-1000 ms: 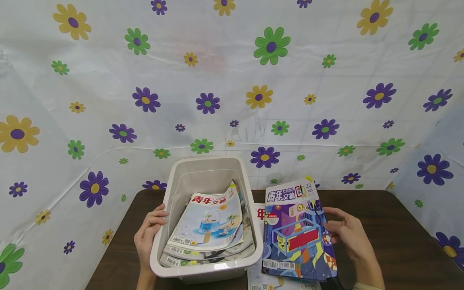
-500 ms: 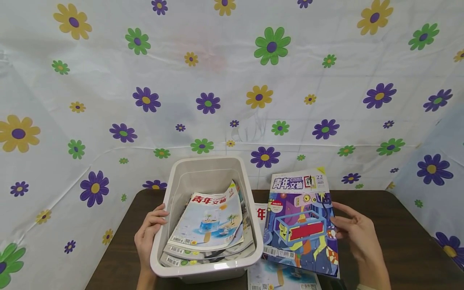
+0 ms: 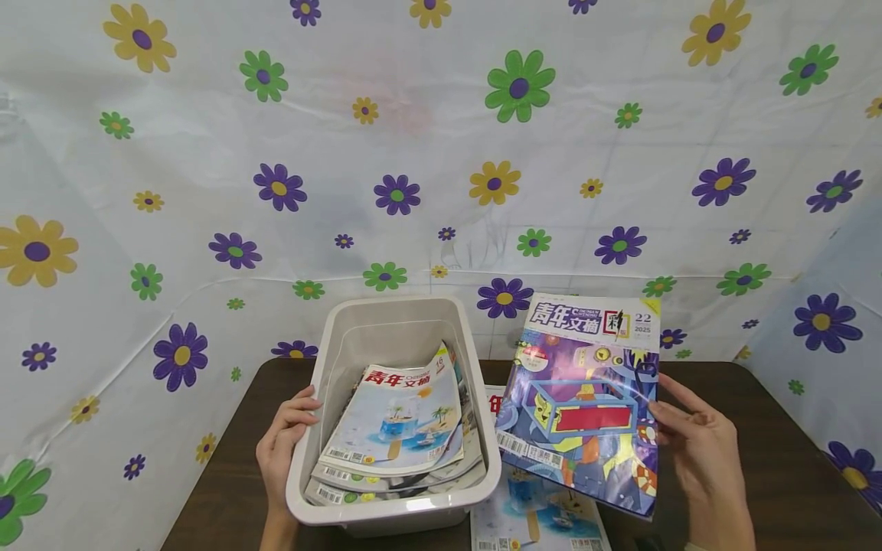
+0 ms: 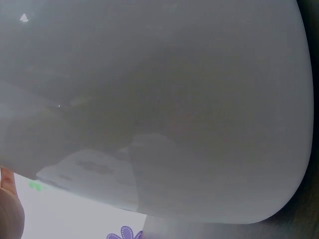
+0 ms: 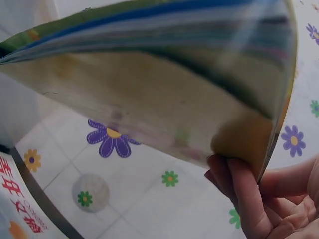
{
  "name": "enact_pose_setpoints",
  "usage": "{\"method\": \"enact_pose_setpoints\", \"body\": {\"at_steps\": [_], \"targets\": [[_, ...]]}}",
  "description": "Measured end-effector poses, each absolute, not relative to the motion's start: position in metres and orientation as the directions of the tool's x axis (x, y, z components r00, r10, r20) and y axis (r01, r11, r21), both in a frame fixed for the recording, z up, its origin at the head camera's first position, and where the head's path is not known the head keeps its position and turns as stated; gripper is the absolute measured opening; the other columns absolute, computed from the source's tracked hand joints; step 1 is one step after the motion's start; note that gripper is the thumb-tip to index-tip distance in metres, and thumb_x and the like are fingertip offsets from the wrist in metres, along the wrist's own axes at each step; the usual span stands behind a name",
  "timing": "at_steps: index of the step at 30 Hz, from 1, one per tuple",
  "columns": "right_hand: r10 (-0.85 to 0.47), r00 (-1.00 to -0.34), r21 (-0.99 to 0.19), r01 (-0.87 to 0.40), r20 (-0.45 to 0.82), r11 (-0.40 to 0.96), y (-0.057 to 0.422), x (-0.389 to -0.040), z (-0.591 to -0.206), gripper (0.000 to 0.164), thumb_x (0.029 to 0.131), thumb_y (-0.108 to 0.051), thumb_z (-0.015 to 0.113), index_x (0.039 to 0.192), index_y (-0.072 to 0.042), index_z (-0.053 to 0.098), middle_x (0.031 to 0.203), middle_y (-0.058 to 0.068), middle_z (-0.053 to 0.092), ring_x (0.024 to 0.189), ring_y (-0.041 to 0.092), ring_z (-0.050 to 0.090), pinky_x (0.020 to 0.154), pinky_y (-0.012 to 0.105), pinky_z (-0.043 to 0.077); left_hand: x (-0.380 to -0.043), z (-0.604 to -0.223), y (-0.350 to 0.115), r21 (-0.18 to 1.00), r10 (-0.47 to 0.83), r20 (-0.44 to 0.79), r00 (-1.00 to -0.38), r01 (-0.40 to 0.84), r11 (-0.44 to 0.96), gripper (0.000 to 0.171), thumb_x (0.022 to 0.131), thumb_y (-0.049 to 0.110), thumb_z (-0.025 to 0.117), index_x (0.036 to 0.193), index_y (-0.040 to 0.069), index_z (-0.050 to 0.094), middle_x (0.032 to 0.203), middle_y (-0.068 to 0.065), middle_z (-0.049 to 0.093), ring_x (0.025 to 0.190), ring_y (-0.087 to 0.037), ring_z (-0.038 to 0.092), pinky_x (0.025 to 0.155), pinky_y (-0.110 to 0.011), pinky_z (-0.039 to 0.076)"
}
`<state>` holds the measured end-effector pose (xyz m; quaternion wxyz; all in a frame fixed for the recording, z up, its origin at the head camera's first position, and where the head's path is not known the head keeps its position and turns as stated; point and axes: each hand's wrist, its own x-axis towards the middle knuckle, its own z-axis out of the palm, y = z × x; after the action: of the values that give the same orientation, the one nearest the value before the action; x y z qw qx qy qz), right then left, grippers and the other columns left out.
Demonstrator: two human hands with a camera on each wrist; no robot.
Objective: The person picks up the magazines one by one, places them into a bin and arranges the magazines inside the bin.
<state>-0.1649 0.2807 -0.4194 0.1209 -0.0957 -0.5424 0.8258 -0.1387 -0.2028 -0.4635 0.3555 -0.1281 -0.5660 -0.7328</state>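
My right hand (image 3: 706, 440) pinches a magazine (image 3: 586, 428) by its right edge, thumb on the cover and fingers behind. The purple-blue cover tilts toward the head camera; its lower left overlaps a pale magazine (image 3: 544, 516) on the table. In the right wrist view the held magazine's pages (image 5: 149, 94) fan apart slightly above the fingers (image 5: 244, 199). My left hand (image 3: 284, 440) rests against the left side of a light grey plastic bin (image 3: 485, 428), fingertips right at its rim. Inside lies a stack of magazines (image 3: 396, 421), the top one showing a beach scene.
Under everything is a dark brown table (image 3: 792, 444). Behind it hangs a white sheet (image 3: 413, 138) printed with purple, green and yellow flowers. The bin's wall (image 4: 174, 99) fills most of the left wrist view.
My right hand has lifted the purple-blue magazine up and to the right, uncovering more of the pale magazine below. The left hand and the bin have stayed in place.
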Motion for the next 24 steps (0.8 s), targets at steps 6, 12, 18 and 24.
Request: {"method": "enact_pose_setpoints", "body": {"at_steps": [6, 12, 18, 24], "targets": [[0.301, -0.953, -0.847, -0.173, 0.016, -0.502, 0.2819, -0.1612, -0.4168, 0.040, 0.097, 0.013, 0.059, 0.105, -0.019, 0.082, 0.089, 0.006, 0.079, 0.066, 0.018, 0.075, 0.052, 0.025, 0.058, -0.1398, -0.4632, -0.2032, 0.741, -0.377, 0.588, -0.715, 0.663, -0.102, 0.035, 0.094, -0.012, 0.030, 0.080, -0.010, 0.062, 0.100, 0.000, 0.073, 0.126, -0.020, 0.060, 0.109, -0.026, 0.042], [0.228, -0.971, -0.737, -0.203, 0.069, -0.644, 0.2858, -0.1596, -0.4175, 0.043, 0.099, 0.016, 0.051, 0.115, -0.012, 0.080, 0.103, 0.010, 0.078, 0.078, 0.027, 0.078, 0.064, 0.038, 0.063, -0.1411, -0.4638, -0.2034, 0.734, -0.374, 0.595, -0.711, 0.671, -0.108, 0.035, 0.093, -0.014, 0.030, 0.079, -0.011, 0.062, 0.100, -0.001, 0.073, 0.126, -0.020, 0.060, 0.109, -0.026, 0.042], [0.211, -0.975, -0.659, -0.201, 0.065, -0.725, 0.2875, -0.1578, -0.4172, 0.042, 0.099, 0.016, 0.051, 0.120, -0.008, 0.078, 0.109, 0.012, 0.077, 0.084, 0.031, 0.078, 0.069, 0.041, 0.063, -0.1421, -0.4638, -0.2047, 0.741, -0.379, 0.588, -0.715, 0.664, -0.101, 0.034, 0.094, -0.014, 0.032, 0.080, -0.012, 0.063, 0.100, -0.003, 0.074, 0.125, -0.021, 0.061, 0.107, -0.025, 0.043], [0.193, -0.980, -0.615, -0.180, 0.045, -0.768, 0.2901, -0.1568, -0.4177, 0.043, 0.099, 0.016, 0.050, 0.123, -0.008, 0.077, 0.112, 0.012, 0.077, 0.089, 0.032, 0.077, 0.073, 0.042, 0.064, -0.1437, -0.4686, -0.2090, 0.724, -0.361, 0.618, -0.698, 0.684, -0.084, 0.032, 0.095, -0.017, 0.035, 0.082, -0.013, 0.064, 0.105, -0.005, 0.075, 0.124, -0.020, 0.062, 0.105, -0.022, 0.044]]}}
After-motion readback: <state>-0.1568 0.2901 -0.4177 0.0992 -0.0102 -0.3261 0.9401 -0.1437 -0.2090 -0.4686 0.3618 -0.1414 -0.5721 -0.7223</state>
